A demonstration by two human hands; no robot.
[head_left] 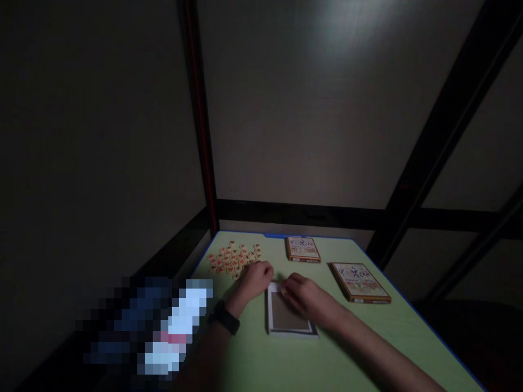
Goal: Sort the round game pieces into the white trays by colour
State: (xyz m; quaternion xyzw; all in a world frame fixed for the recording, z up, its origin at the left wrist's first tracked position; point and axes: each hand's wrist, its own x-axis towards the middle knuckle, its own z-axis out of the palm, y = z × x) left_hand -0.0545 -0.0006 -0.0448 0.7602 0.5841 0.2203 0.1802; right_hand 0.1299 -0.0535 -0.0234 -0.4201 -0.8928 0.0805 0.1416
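A white-rimmed frame tray [289, 318] with a grey inside lies on the green table [310, 359]. My left hand [256, 279], a dark watch on its wrist, rests at the tray's far left corner with fingers curled, beside a spread of several small round orange-and-white pieces [232, 257]. My right hand [304, 294] lies over the tray's far edge with fingers bent and pinched together; what they hold, if anything, is too dark to make out.
Two flat printed boxes lie on the table, one at the back middle [303, 249], one at the right [360, 281]. The table has a blue edge [429, 326]. Dark beams and pale walls surround it. A blurred patch [151, 321] sits at the left.
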